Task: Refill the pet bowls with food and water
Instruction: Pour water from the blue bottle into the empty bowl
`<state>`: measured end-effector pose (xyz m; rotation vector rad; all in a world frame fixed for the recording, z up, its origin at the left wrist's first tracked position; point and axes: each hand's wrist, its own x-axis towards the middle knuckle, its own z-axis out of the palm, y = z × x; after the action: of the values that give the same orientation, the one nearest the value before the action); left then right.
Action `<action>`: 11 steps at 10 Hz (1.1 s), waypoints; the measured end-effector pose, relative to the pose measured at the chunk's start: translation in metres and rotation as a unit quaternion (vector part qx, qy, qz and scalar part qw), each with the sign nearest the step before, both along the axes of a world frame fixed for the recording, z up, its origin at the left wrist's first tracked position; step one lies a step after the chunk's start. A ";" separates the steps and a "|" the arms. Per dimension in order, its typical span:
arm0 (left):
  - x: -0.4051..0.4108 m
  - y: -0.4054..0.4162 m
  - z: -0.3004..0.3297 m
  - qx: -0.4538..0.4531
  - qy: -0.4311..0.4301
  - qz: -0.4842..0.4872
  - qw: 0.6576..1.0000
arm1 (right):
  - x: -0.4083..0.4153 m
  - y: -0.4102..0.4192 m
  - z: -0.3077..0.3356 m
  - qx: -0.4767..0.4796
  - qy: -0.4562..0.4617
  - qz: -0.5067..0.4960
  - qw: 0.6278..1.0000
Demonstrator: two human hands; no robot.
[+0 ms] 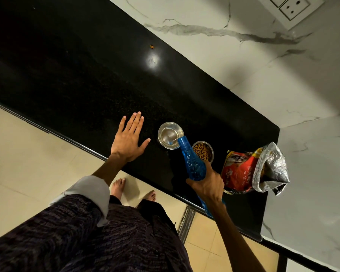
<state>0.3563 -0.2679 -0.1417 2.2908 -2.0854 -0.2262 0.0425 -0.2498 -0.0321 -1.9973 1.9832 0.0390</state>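
Note:
On the black counter (82,79) stand two small steel bowls. The left bowl (168,132) receives a thin stream of water from a blue plastic bottle (192,161), which my right hand (207,183) grips around its body and tilts with the mouth over the bowl's rim. The right bowl (203,152) holds brown kibble and is partly hidden behind the bottle. My left hand (129,138) rests flat on the counter, fingers straight and spread, just left of the water bowl.
An open red bag of puppy food (249,171) with a crumpled silver top lies on the counter to the right of the bowls. A single kibble piece (151,46) sits far back. Marble walls close the corner, with a socket (294,5) above.

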 end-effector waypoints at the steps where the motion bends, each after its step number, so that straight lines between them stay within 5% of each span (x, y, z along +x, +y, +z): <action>1: 0.000 0.000 0.001 -0.001 -0.002 -0.001 1.000 | 0.000 -0.001 0.000 0.003 0.005 -0.003 1.000; 11: 0.000 0.000 0.002 -0.003 0.005 0.001 1.000 | 0.002 -0.003 0.000 -0.005 0.003 -0.002 1.000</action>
<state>0.3563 -0.2681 -0.1401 2.2845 -2.0768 -0.2305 0.0442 -0.2524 -0.0320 -2.0005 1.9955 0.0339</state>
